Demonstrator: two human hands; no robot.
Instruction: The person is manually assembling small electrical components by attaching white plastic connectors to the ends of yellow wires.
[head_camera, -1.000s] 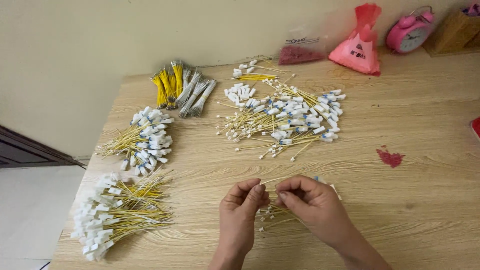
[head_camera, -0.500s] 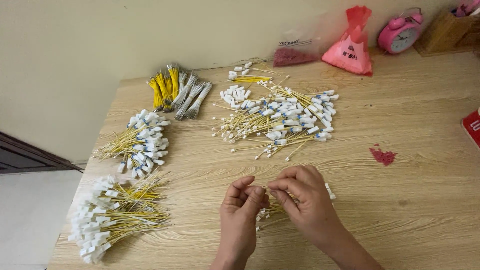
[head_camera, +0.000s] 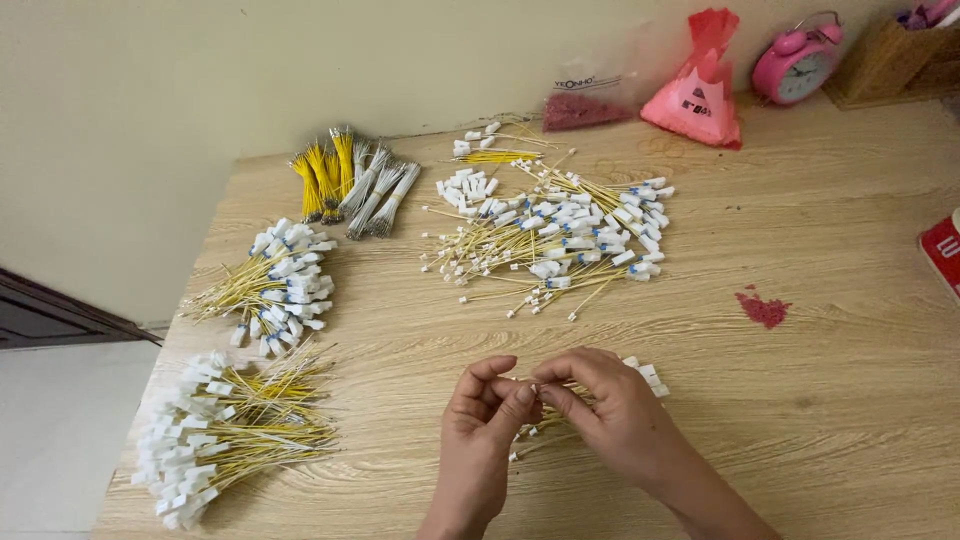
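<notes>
Both hands meet at lower centre of frame, over a wooden table (head_camera: 800, 420). Left hand (head_camera: 480, 420) is pinched: thumb & forefinger closed on a thin yellow wire, fingertips touching those of the right hand (head_camera: 610, 410). Right hand is also closed in a pinch on the same small bundle of yellow wires w/ white connectors (head_camera: 640, 375), which sits under & just right of the right hand; white ends poke out past the knuckles, a few wire tips show below betw. the two hands.

Other stuff on the table:
- centre, upper half: big loose pile of yellow wires w/ white plugs (head_camera: 560, 235), spread wide.
- left of centre: smaller fan-shaped pile (head_camera: 275, 285) of the same.
- lower left: another pile (head_camera: 225, 430), white ends pointing left.
- upper left-centre: tied bunches of yellow & grey wires (head_camera: 350, 180), no plugs seen.
- top, by the wall: clear bag of dark red bits (head_camera: 585, 105), pink plastic bag (head_camera: 700, 95), pink alarm clock (head_camera: 795, 65), wicker basket (head_camera: 890, 60) in upper right corner.
- right of centre: small red scrap (head_camera: 762, 308) flat on the wood.
- right edge: red box (head_camera: 945, 250), cut off by the frame.
</notes>
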